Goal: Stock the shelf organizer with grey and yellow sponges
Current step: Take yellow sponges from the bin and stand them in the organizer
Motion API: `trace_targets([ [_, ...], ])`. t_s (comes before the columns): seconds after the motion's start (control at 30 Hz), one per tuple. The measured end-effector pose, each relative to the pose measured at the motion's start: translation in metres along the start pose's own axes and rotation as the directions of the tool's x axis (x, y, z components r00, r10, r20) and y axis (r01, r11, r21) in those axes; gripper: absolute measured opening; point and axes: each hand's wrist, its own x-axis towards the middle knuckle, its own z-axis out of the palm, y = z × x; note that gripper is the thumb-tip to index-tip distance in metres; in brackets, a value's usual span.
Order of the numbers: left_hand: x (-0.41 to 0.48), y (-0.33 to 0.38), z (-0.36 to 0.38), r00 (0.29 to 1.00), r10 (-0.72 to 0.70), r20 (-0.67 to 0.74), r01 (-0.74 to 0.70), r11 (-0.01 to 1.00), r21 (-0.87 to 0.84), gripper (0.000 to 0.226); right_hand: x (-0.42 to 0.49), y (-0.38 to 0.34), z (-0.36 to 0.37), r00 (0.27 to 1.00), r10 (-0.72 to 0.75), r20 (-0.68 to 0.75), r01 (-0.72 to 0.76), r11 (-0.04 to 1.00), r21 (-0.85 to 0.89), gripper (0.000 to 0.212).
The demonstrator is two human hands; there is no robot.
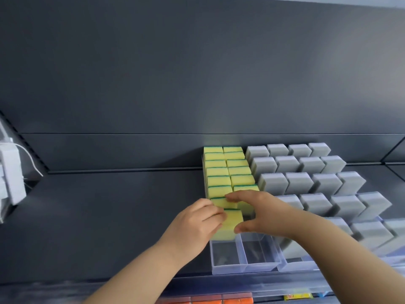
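A clear plastic shelf organizer (pixel 243 265) sits on the dark shelf, its two left lanes filled with upright yellow sponges (pixel 219 172) with green edges. Rows of grey sponges (pixel 300 183) fill the lanes to the right. My left hand (pixel 197 224) grips a yellow sponge (pixel 230 224) at the front of the left lane. My right hand (pixel 260 212) reaches over the second lane, fingertips touching the tops of the front yellow sponges, thumb below near the held sponge. The front ends of both yellow lanes are bare plastic.
The dark shelf (pixel 109 216) stretches to the left. A white box with a cable (pixel 11 172) hangs at the far left. Orange packs (pixel 219 300) and a yellow pack (pixel 298 296) lie on the shelf below.
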Motion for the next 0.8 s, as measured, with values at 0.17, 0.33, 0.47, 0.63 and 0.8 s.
trace_targets([
  [0.17,-0.003,-0.004,0.002,0.999,-0.037,-0.027,0.036,0.998,-0.055,0.018,-0.004,0.001,0.02,0.989,-0.104,-0.104,0.082,0.977,-0.198,0.062],
  [0.33,-0.007,-0.005,-0.008,0.995,-0.101,0.011,0.102,0.994,-0.029,0.021,0.001,0.009,0.05,0.891,-0.324,-0.32,0.149,0.871,-0.468,0.044],
  [0.47,-0.004,0.001,-0.013,0.989,-0.138,0.06,0.137,0.99,0.02,0.024,0.001,0.009,0.056,0.862,-0.353,-0.364,0.155,0.866,-0.475,0.039],
  [0.63,0.025,0.024,-0.027,0.984,-0.149,0.1,0.133,0.98,0.147,0.028,-0.015,0.007,0.043,0.843,-0.365,-0.395,0.144,0.861,-0.488,0.047],
  [0.8,0.078,0.084,-0.03,0.995,-0.099,0.023,0.091,0.969,0.227,0.025,-0.079,0.02,-0.006,0.75,-0.286,-0.597,0.07,0.931,-0.358,0.034],
])
